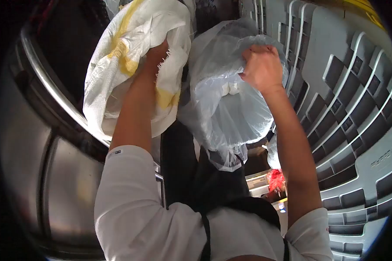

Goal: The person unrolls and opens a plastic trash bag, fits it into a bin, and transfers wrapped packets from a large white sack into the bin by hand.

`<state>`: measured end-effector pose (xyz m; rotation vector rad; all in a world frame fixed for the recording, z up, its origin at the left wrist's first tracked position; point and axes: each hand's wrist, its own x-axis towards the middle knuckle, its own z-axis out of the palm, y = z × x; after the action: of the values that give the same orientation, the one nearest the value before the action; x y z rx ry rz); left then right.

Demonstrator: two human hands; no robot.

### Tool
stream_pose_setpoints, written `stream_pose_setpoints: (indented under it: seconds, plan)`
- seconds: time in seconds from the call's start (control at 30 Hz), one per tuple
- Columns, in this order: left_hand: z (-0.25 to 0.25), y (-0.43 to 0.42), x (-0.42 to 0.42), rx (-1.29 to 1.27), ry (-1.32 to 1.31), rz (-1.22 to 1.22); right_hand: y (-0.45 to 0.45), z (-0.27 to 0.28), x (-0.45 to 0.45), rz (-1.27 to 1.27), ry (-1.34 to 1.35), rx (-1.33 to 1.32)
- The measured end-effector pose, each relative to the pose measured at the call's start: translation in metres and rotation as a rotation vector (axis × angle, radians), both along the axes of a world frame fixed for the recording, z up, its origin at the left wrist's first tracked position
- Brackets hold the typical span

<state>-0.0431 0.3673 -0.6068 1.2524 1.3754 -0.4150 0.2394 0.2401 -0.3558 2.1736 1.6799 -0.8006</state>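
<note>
My left hand (pixel 157 51) reaches down into a white woven sack (pixel 98 82) with yellow stripes and a frayed edge. The sack's folds hide its fingers, so what it holds does not show. At the right, my right hand (pixel 264 65) is closed on the rim of a clear plastic bag (pixel 213 56), fingers curled over the film. The bag's mouth gapes towards me, and small white rounded pieces (pixel 231 88) show inside it. Sack and bag stand side by side, almost touching.
A grey plastic crate wall (pixel 361 130) with slots rises along the right. On the left runs a metal rail (pixel 52 82) above a shiny steel panel (pixel 21 174). Below the bag, a red crinkled item (pixel 275 179) lies beside a cardboard-coloured box (pixel 258 182).
</note>
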Motion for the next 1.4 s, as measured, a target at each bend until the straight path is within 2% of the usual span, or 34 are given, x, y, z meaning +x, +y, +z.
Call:
stream_pose_setpoints:
  seconds: [0.13, 0.3, 0.43, 0.67, 0.93, 1.03, 1.07, 1.13, 1.2, 1.23, 1.3, 1.33, 1.37, 1.4]
  plan:
    - [-0.010, -0.014, 0.011, -0.007, -0.067, 0.233, -0.001, -0.001, -0.001, -0.008, 0.012, 0.050]
    - [-0.018, -0.007, 0.018, -0.128, -0.185, 0.486, -0.005, 0.002, -0.005, 0.013, -0.031, -0.022]
    - [-0.009, -0.002, 0.030, -0.181, -0.234, 0.566, -0.001, 0.000, -0.002, 0.006, -0.029, -0.034]
    - [0.034, -0.018, 0.033, -0.235, -0.252, 0.647, 0.006, 0.010, -0.003, 0.041, -0.028, -0.092]
    - [0.074, -0.026, -0.015, -0.425, -0.348, 0.761, 0.007, 0.016, -0.002, 0.041, 0.004, -0.149]
    - [0.093, -0.018, -0.035, -0.420, -0.384, 0.766, 0.008, 0.021, -0.003, 0.065, 0.000, -0.174]
    - [0.103, -0.014, -0.045, -0.402, -0.396, 0.757, 0.007, 0.018, -0.004, 0.066, 0.006, -0.158]
    - [0.152, -0.017, -0.057, 0.184, -0.128, 0.341, 0.001, 0.010, -0.003, 0.062, 0.013, -0.117]
    - [0.242, -0.028, -0.058, 0.618, 0.173, -0.201, -0.001, 0.021, -0.004, 0.097, 0.024, -0.102]
    - [0.269, -0.034, -0.062, 0.614, 0.142, -0.106, -0.002, 0.029, -0.003, 0.115, 0.020, -0.095]
    - [0.310, -0.040, -0.069, 0.603, 0.077, 0.085, -0.017, 0.030, -0.012, 0.041, -0.142, 0.203]
    - [0.347, -0.039, -0.058, 0.565, 0.223, 0.101, -0.032, 0.030, -0.020, 0.001, -0.216, 0.338]
    - [0.365, -0.039, -0.060, 0.696, 0.227, 0.017, -0.043, 0.036, -0.030, -0.105, -0.122, 0.534]
    - [0.389, -0.041, -0.056, 0.718, 0.220, 0.051, -0.051, 0.048, -0.041, -0.204, -0.025, 0.734]
